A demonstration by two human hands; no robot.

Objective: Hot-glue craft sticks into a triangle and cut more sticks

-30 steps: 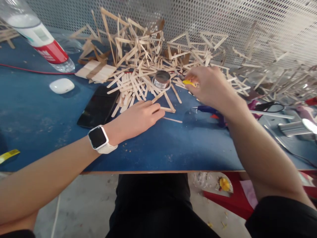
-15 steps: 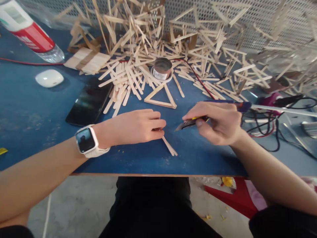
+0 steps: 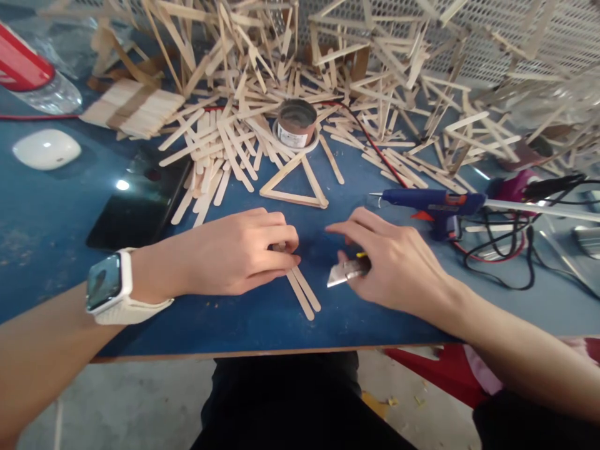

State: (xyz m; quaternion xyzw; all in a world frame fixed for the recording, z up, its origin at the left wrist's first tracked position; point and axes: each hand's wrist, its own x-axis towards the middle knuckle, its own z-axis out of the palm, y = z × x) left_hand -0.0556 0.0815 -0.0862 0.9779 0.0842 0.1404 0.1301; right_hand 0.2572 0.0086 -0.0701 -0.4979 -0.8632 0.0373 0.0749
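Observation:
My left hand (image 3: 244, 250), with a watch on its wrist, pinches two wooden sticks (image 3: 304, 292) near their upper ends; their rounded lower ends lie close together on the blue table (image 3: 197, 325). To the right, my right hand (image 3: 389, 259) holds a utility knife (image 3: 345, 271) in its curled lower fingers, the blade toward the left. Its index finger is stretched out toward the left hand. Beyond both hands lies a triangle of joined sticks (image 3: 293, 198).
Loose sticks (image 3: 234, 150) are piled behind, around a round tin (image 3: 297, 123). A blue glue gun (image 3: 431, 200) and cables lie at the right. A phone (image 3: 140, 200), a white mouse (image 3: 45, 149), a bundle of sticks (image 3: 134, 107) and a bottle (image 3: 28, 69) are at the left.
The view has shifted. My right hand has turned, its index finger now extended and the knife lower in the grip. More of the two sticks shows below my left hand.

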